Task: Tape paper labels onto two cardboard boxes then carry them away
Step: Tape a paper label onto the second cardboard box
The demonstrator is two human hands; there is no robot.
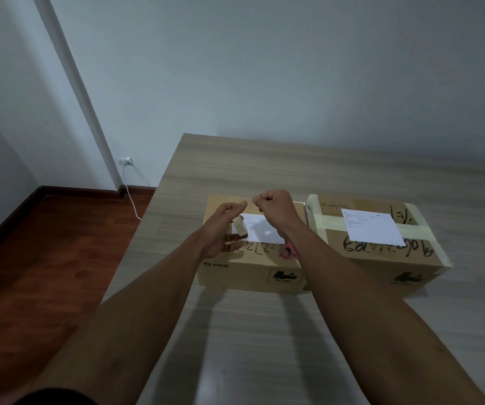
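Left box: a brown cardboard box sits on the table, at about 6 o'clock from the table's centre; "PICO" and a black-and-white hazard sticker show on its near side, black marker scrawl on its top.
Left label: a white paper sheet with small print lies flat on the left box's top, partly hidden by the hands.
Right box: a second cardboard box stands just beside the first, at its 3 o'clock; pale tape bands cross its top and ends, with black marker writing upside down to the viewer.
Right label: a white printed sheet lies on the right box's top, over the tape band.
Tape roll: a pale roll is held above the left box.
Left hand: fingers curled round the tape roll, thumb and forefinger raised.
Right hand: closed in a fist above the left label; whether it pinches a tape end cannot be told.
Scissors: pink handles rest on the left box's top at 5 o'clock from the label.
Table: light wood-grain top.
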